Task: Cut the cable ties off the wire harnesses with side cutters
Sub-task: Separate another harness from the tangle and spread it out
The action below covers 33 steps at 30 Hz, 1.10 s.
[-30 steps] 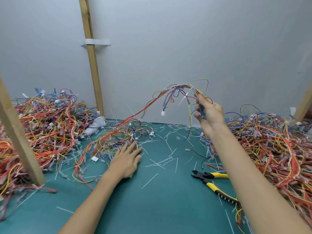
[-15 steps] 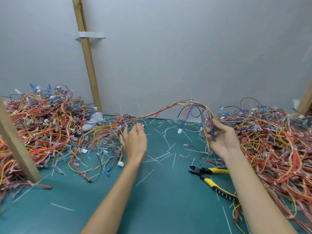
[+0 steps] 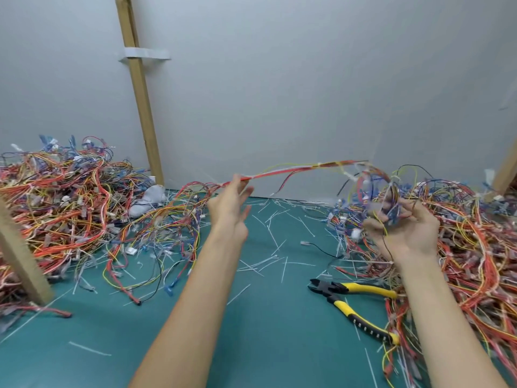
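Cut ties (image 3: 284, 268) litter our tabletop (image 3: 265, 331), heaps (image 3: 56, 197) await: right hand (image 3: 411, 233) grips a wire harness (image 3: 293, 170), left hand (image 3: 228, 211) straight-fingered beneath, side cutters (image 3: 332, 289) idle at 5 o'clock.

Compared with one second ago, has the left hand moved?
Yes. The left hand has lifted off the green mat, up and slightly right; its fingertips are now level with the foot of the wooden post.

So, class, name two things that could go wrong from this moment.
The wire harness stretched between left hand and right hand runs on into the left tangle; pulling may snag it. The side cutters lie beside the right forearm; a careless reach could meet the blades.
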Each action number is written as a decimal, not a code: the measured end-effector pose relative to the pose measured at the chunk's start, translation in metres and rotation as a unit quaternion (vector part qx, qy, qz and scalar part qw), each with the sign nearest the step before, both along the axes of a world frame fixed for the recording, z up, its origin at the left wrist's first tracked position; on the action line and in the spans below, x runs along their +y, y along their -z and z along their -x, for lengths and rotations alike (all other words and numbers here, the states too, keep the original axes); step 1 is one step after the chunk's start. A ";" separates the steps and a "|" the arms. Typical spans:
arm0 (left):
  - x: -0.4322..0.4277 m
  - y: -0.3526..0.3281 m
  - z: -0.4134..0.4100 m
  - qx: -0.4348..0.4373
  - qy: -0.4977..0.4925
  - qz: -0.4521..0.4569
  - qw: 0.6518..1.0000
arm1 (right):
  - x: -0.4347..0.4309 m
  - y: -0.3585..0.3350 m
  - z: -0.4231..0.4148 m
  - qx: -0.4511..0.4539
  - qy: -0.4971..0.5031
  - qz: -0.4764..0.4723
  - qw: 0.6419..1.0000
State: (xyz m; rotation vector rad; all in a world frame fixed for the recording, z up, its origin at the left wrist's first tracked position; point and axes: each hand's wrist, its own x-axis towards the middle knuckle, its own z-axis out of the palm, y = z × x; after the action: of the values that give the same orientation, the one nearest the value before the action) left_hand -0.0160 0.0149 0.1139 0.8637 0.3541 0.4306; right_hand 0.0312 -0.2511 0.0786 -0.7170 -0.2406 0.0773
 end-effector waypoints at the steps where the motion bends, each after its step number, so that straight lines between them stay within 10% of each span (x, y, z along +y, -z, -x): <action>1: -0.002 -0.007 0.001 -0.023 0.004 0.008 1.000 | -0.001 -0.002 -0.001 0.013 0.019 0.012 1.000; 6: -0.012 -0.011 0.007 -0.041 0.026 -0.114 0.992 | 0.005 0.006 -0.006 0.116 0.039 0.112 0.986; 11: -0.017 0.010 0.023 0.050 0.226 -0.362 0.903 | 0.017 0.015 -0.011 0.179 0.049 0.157 0.970; 15: -0.019 -0.012 0.017 -0.076 -0.092 -0.452 0.884 | 0.021 0.010 -0.011 0.181 0.039 0.147 0.972; 17: -0.022 -0.023 0.015 -0.150 -0.180 -0.486 0.842 | 0.022 0.007 -0.010 0.171 0.039 0.151 0.973; 21: -0.037 -0.025 0.014 -0.089 0.074 -0.713 0.691 | 0.026 0.005 -0.008 0.162 0.040 0.157 0.973; 26: -0.060 -0.004 0.021 -0.067 0.040 -0.574 0.815 | 0.025 0.004 -0.006 0.185 0.062 0.146 0.970; 33: -0.072 0.059 0.049 0.088 0.217 -0.483 0.844 | 0.026 -0.007 0.004 0.197 0.059 0.047 0.977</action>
State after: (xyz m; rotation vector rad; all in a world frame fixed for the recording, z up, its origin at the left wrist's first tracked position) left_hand -0.0652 -0.0573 0.0550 1.9381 0.0706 0.0710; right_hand 0.0275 -0.2247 0.0857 -0.7925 0.1872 0.1157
